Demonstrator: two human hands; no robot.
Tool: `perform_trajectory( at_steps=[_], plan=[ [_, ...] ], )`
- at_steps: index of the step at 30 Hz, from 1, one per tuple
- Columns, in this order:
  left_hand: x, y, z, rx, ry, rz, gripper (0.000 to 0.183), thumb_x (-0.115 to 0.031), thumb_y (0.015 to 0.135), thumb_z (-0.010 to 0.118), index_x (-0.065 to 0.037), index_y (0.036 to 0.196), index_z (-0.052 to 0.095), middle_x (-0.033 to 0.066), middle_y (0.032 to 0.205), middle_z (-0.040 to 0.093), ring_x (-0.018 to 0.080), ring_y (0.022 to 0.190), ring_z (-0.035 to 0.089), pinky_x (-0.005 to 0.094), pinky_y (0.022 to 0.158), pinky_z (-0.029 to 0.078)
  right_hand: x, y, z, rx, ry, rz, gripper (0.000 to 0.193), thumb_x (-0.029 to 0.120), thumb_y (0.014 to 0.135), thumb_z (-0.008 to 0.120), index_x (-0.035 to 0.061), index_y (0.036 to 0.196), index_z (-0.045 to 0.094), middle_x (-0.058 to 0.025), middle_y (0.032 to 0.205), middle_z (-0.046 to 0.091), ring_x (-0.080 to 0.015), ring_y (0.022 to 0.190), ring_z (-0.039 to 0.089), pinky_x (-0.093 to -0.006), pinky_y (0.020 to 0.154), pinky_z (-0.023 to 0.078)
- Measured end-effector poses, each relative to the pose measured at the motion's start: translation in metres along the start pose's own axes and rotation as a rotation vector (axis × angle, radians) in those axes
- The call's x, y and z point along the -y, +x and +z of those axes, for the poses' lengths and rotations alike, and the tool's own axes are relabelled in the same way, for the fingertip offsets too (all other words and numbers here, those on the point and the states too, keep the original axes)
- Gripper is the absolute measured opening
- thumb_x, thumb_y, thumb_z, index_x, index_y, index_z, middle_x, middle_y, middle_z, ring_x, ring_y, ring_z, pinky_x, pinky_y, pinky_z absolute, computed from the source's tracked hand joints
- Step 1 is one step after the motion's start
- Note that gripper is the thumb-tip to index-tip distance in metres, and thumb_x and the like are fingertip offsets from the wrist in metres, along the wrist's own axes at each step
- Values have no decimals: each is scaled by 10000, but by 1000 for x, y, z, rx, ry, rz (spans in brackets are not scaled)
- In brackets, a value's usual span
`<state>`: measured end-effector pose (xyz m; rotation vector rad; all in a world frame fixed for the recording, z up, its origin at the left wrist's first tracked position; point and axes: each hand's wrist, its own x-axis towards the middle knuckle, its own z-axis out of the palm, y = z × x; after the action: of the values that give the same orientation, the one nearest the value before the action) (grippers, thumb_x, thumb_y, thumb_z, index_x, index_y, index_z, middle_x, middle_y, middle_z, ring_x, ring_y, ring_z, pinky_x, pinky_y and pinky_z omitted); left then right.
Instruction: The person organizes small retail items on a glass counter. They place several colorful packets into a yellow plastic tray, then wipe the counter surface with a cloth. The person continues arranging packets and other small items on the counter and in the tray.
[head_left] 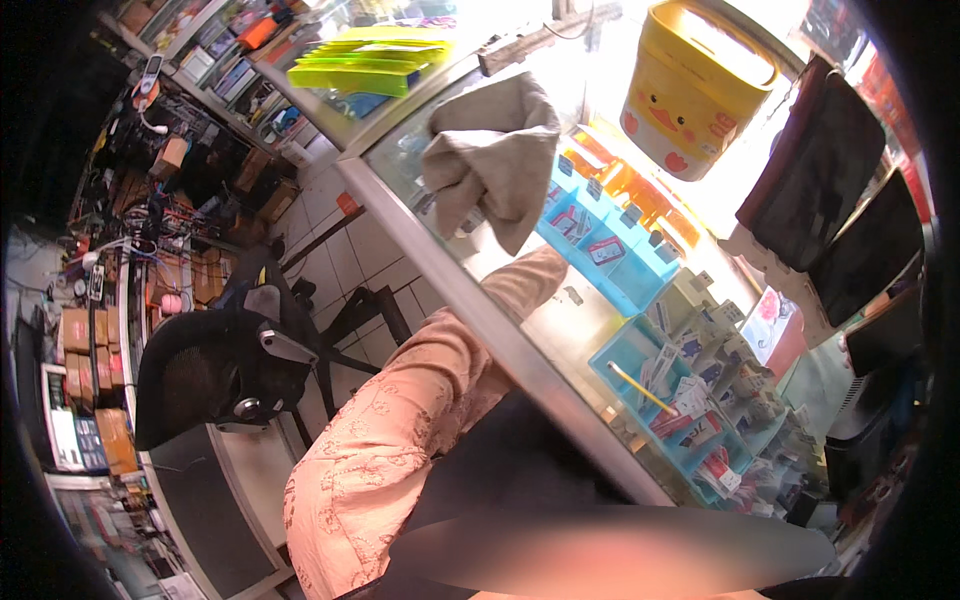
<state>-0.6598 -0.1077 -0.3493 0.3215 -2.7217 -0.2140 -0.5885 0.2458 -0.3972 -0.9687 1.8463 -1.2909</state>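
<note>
Neither of my hands shows in the head view. A crumpled grey-brown cloth (495, 150) lies over the left part of the glass counter (560, 330), with no hand seen on it. Below me, peach patterned fabric of my clothing (370, 450) runs up to the counter's metal edge (450, 275), and part of it seems to show through the glass. Right of the cloth are light-blue open trays (625, 280) with small packets. A second blue tray (720, 465) holds cards, packets and a yellow pencil-like stick (640, 388).
A yellow bin with a duck face (695, 90) stands at the far side beside orange trays (640, 190). Yellow-green folders (370, 60) lie at the far left. A black office chair (220, 370) is to the left, near cluttered shelves. Dark panels (815, 160) stand at right.
</note>
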Motion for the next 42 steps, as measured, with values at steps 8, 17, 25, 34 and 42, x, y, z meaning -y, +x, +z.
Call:
perform_trajectory(
  at_steps=[8, 17, 25, 34, 42],
  plan=[
    [-35, -137, -95, -302, -77, 76, 283, -70, 818, 583, -80, 1095, 640, 133, 1086, 638, 294, 1028, 611, 392, 786, 537, -16, -31, 14, -61, 71, -46, 180, 135, 957, 535, 6, 973, 660, -56, 843, 639, -137, 777, 587, -285, 708, 474],
    [16, -224, -280, -1159, -526, -448, 211, -112, 952, 549, -81, 1157, 508, -22, 820, 536, 55, 639, 471, 209, 527, 394, -29, -83, 44, -136, 137, -118, 181, 134, 960, 532, 5, 974, 659, -51, 840, 638, -129, 771, 585, -280, 702, 473],
    [192, -121, -372, -1123, -974, -1078, 365, -442, 909, 590, -78, 946, 598, 53, 685, 602, 148, 550, 559, 290, 458, 423, 7, -105, 37, -136, 167, 9, 147, 72, 942, 535, -9, 958, 657, -47, 823, 627, -106, 711, 573, -253, 644, 466],
    [213, -101, -386, -1170, -1352, -872, 201, -253, 901, 670, -62, 961, 647, 118, 879, 703, 238, 702, 697, 338, 596, 594, 12, -101, 42, -166, 265, -31, 130, 53, 925, 549, -21, 916, 656, -40, 803, 612, -110, 710, 564, -257, 637, 459],
    [142, -99, -413, -1102, -1292, -388, 200, -126, 907, 636, -1, 1018, 525, 179, 914, 666, 302, 813, 703, 405, 676, 630, -4, -95, 43, -173, 34, -107, 124, 59, 919, 555, -16, 914, 654, -58, 817, 626, -124, 741, 581, -264, 675, 461]
  ],
)
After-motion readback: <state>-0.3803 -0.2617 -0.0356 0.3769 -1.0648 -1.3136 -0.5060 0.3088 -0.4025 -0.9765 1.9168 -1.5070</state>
